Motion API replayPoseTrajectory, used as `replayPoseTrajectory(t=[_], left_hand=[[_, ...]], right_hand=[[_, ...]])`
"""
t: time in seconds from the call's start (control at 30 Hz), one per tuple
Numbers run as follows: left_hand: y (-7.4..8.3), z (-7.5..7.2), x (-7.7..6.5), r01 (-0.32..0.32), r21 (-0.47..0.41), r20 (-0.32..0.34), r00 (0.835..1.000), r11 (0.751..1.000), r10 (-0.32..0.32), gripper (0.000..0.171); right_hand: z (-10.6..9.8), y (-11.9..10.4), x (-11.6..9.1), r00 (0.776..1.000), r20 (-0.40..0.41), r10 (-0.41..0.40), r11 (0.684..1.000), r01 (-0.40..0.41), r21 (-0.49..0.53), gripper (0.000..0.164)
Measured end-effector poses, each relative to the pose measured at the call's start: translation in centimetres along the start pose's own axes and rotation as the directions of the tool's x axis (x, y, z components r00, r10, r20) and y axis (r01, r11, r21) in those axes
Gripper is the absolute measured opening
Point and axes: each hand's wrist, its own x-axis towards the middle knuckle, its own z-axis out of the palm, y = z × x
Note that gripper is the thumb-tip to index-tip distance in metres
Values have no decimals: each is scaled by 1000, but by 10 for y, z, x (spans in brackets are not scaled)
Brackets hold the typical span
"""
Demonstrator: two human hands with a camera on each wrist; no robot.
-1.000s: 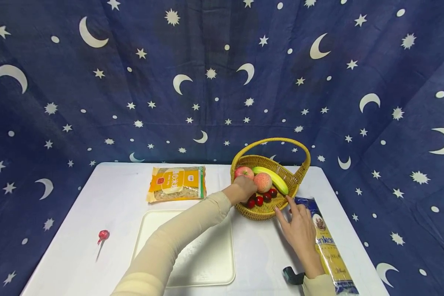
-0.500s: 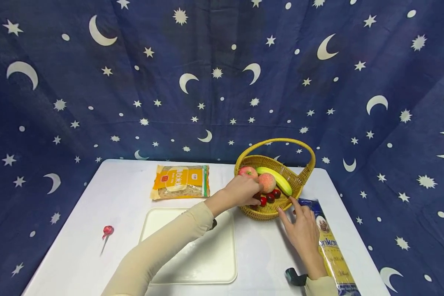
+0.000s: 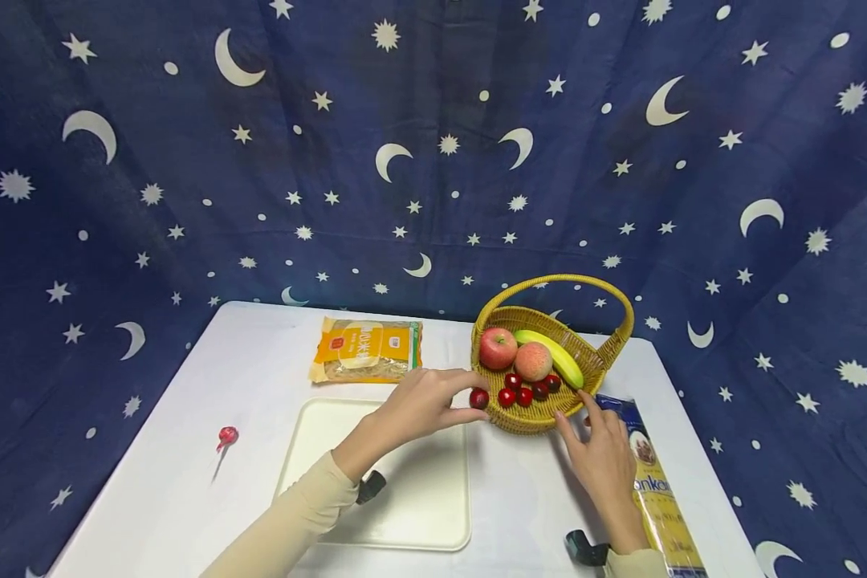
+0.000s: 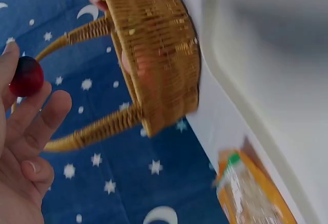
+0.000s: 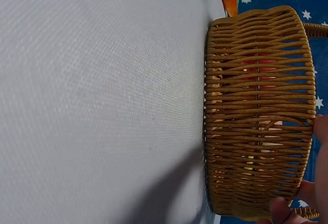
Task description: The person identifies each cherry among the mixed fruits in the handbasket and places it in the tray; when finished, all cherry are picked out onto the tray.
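We noted that the left hand (image 3: 421,403) had just drawn one glossy, round, dark-red cherry (image 3: 479,399) clear of the golden-brown wicker basket (image 3: 522,425) — held in a pinch, five left inside. The right hand (image 3: 604,457), spread, touched the rim.

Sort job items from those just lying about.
In use: red round cherry, pinched by left hand; round brown wicker basket, touched by right hand; possibly cream rectangular tray.
Seemingly lying about: orange rectangular plastic packet; long blue-yellow plastic packet; round red lollipop.
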Motion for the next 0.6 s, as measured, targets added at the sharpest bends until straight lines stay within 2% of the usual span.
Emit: replayPoseTrajectory(t=[0.17,0.3,0.37,0.6], left_hand=[[-6,-23,-29,27,5,-39,999,1000,-27,33],[-8,-39,-55,93,39,-88,992,995,-90,36],[-9,-47,-70,133,60,-125,984,989,-124,37],[-16,-68,-118,261,84,-247,941,962,-233,39]], right_hand=[[0,-1,-1,1000,-2,14,1000,-14,4,71],[1,-2,-3,1000,-2,18,1000,-18,10,71],[2,-2,-3,1000,4,19,1000,-19,9,71],[5,-3,-4,999,17,43,999,-43,10,72]])
